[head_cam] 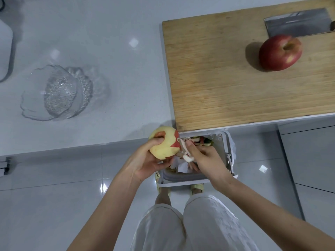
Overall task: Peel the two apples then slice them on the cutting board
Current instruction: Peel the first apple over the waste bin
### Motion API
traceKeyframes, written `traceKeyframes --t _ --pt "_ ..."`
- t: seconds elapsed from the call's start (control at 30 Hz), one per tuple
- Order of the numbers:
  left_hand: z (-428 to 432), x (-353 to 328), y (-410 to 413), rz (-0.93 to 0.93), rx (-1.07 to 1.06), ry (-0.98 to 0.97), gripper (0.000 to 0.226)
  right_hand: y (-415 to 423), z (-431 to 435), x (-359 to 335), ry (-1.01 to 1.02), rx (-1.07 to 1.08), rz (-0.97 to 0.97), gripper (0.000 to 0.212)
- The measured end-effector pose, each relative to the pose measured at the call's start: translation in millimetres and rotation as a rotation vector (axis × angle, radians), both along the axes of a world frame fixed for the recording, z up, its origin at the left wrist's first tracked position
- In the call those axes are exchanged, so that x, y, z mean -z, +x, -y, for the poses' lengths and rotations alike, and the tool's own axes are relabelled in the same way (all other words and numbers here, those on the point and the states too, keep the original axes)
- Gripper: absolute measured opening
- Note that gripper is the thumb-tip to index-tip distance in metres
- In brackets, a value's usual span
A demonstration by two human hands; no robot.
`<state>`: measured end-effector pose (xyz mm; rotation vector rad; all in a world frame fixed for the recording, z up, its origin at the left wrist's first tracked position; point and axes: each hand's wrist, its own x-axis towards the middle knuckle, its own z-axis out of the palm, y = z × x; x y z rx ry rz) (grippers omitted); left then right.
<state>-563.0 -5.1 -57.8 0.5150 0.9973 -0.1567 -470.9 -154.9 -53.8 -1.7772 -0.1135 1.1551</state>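
Your left hand [145, 161] curls round the half-peeled apple [164, 144] at 6 o'clock over the bin [181, 184], right hand [204, 158] pinching the peeler [184, 151], and that bare flesh may slip, dropping it in.

Wooden cutting board [235, 84], glossy countertop [108, 42]

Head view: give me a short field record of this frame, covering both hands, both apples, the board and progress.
left hand: grips the partly peeled apple
right hand: holds a white peeler at that apple
peel state: mostly yellow flesh, some red skin left
red apple: unpeeled, on the cutting board
cleaver: on the board behind the red apple
bin: open, holds peels, below both hands
glass bowl: on the counter, left
progress: no slicing yet
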Motion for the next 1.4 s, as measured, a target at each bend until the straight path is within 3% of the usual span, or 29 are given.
traceKeyframes --t 0.1,0.2,0.27,0.33,0.47,0.7,0.97,1.23,1.4 --pt "4 0 1 0.016 -0.034 0.007 0.045 -2 -1 7 -0.063 -0.170 0.543 0.065" --pt "9 0 5 0.004 -0.054 0.029 0.032 5 -8 6 -0.011 -0.200 1.162 0.039" --pt "12 -2 7 -0.015 -0.035 0.069 0.024 10 -15 10 0.018 -0.223 1.362 0.032" --pt "14 -2 8 -0.017 -0.018 0.105 0.020 14 -20 13 0.006 -0.240 1.446 0.032" --pt "14 -4 7 -0.025 0.012 0.155 0.018 18 -20 12 0.026 -0.235 1.503 0.036" --pt "15 -9 2 -0.022 -0.008 -0.045 0.025 27 -4 12 0.143 -0.196 1.416 0.029" --pt "19 -15 5 -0.041 0.039 -0.142 0.043 30 3 11 0.224 -0.193 1.335 0.028" --pt "10 -21 4 -0.066 0.005 -0.237 0.045 41 9 30 0.176 -0.157 1.242 0.035" --pt "-1 -33 10 0.032 -0.018 -0.347 0.068 36 23 50 0.002 -0.260 1.183 0.034"
